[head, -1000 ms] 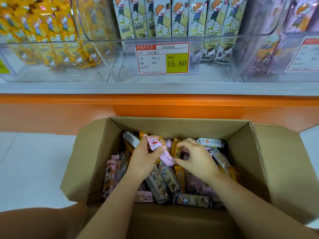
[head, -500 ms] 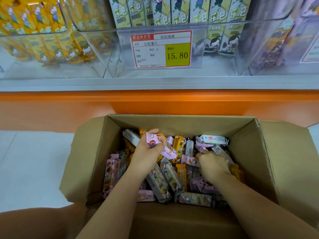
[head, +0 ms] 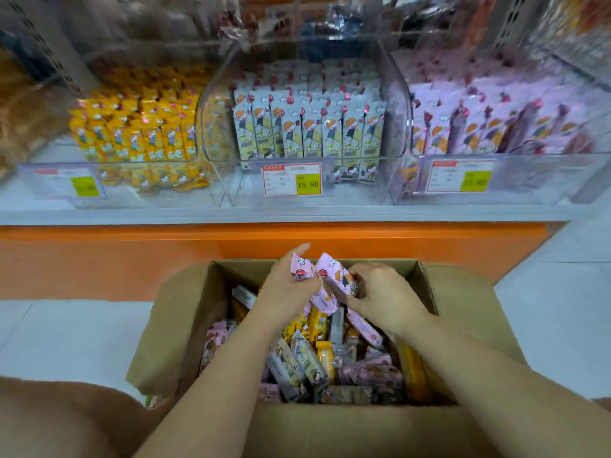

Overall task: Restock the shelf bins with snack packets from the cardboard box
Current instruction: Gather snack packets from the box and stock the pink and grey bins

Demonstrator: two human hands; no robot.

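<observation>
Both raised over the cardboard box (head: 172,328), my left hand (head: 282,289) and right hand (head: 385,300) pinch pink packets (head: 331,274); the right dug lower before.

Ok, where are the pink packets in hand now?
Head view, centre: left hand and right hand grip the pink packets above the cardboard box, far end.

Forearms (head: 215,375), left hand (head: 287,287) and right hand (head: 387,300) are bare

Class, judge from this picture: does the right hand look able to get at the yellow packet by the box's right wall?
Probably not yet: the right hand is gripping pink packets with the left hand. The yellow packet lies uncovered near its wrist, so once freed it should reach.
</observation>
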